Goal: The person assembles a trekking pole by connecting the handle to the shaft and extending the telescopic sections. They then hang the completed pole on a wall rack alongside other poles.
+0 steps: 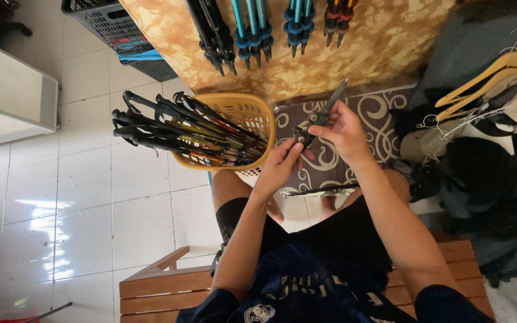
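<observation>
Both hands hold one dark grey folded trekking pole (320, 116) in front of me. My right hand (342, 128) wraps its middle, with the tip slanting up to the right. My left hand (282, 162) pinches the black clamp at its lower end. To the left stands a yellow plastic basket (257, 113), with several black poles (175, 128) lying in it and sticking out leftward. A further dark pole (318, 191) rests across my knees.
Several black, teal and red poles (258, 30) lie in a row on a gold patterned cloth (384, 42) ahead. A dark crate (115, 30) sits far left, clothes and wooden hangers (486, 72) pile up at right. I sit on a wooden bench (163, 287) over white tiles.
</observation>
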